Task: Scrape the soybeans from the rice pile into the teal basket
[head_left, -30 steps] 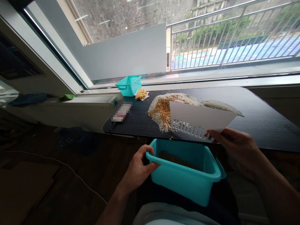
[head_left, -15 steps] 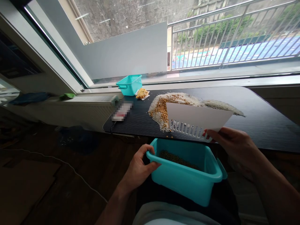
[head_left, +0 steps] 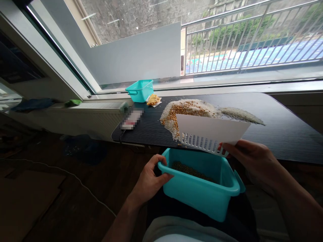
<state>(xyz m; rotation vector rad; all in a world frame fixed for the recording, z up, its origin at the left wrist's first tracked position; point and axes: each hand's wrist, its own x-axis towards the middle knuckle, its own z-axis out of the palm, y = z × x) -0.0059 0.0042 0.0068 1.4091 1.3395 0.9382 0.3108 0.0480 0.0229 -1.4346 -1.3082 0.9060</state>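
Observation:
My left hand [head_left: 152,174] grips the left rim of a turquoise plastic bin [head_left: 196,198], its thumb outside and fingers over the edge. Small greenish-brown grains [head_left: 190,170] cover part of the bin's bottom. My right hand [head_left: 248,153] pinches the lower right corner of a white slotted plate [head_left: 212,129], which tilts above the bin's far rim at the table edge. Behind the plate, a spread pile of white grains and golden beans [head_left: 186,109] lies on the table; the plate hides part of it. A pale greenish strip of grains [head_left: 239,115] trails off to the right.
The black table [head_left: 282,134] stands against the window. On its far left are a smaller turquoise bin [head_left: 141,92], a yellow crumpled item [head_left: 153,99] and a blurred-out flat object [head_left: 132,120]. A radiator [head_left: 101,116] runs left; a white cable [head_left: 83,185] crosses the floor.
The slotted plate has dropped slightly and come nearer to me, toward the bin, with my right hand. My left hand and the bin stay in place.

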